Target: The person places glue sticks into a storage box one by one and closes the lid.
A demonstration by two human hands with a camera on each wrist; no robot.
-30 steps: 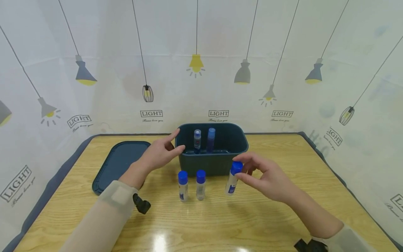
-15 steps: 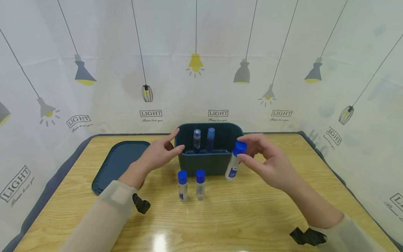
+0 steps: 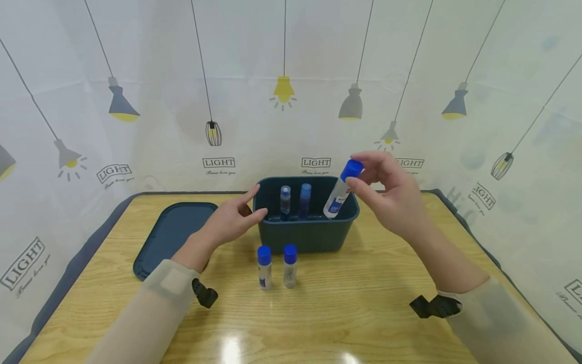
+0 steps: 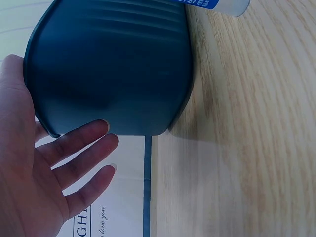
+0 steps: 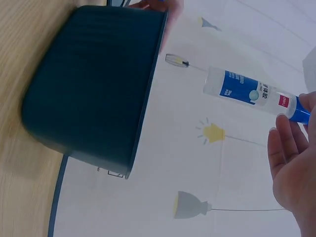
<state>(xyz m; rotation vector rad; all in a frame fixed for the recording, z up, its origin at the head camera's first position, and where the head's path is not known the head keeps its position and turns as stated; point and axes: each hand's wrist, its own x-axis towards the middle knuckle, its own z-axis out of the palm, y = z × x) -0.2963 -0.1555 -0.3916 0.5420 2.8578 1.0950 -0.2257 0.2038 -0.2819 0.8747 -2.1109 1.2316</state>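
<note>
My right hand (image 3: 393, 194) pinches the blue cap of a clear glue bottle (image 3: 338, 198), tilted above the right part of the dark green bin (image 3: 300, 237). In the right wrist view the labelled bottle (image 5: 247, 91) hangs off the bin's rim, held by the right hand (image 5: 296, 163). My left hand (image 3: 229, 220) rests at the bin's left end, thumb and finger at the rim; the left wrist view shows that hand (image 4: 54, 168) with fingers spread by the bin wall (image 4: 108, 74). Two bottles (image 3: 285, 203) (image 3: 304, 201) stand inside the bin.
Two more blue-capped bottles, one (image 3: 264, 268) left of the other (image 3: 290, 266), stand on the wooden table (image 3: 318, 323) before the bin. A dark lid (image 3: 175, 235) lies at the left, partly behind the left forearm. A printed curtain (image 3: 254, 121) surrounds the table's back and sides.
My right hand has raised the bottle from the table's front right of the bin, up and away from me, to above the bin's opening. The left hand has stayed in place.
</note>
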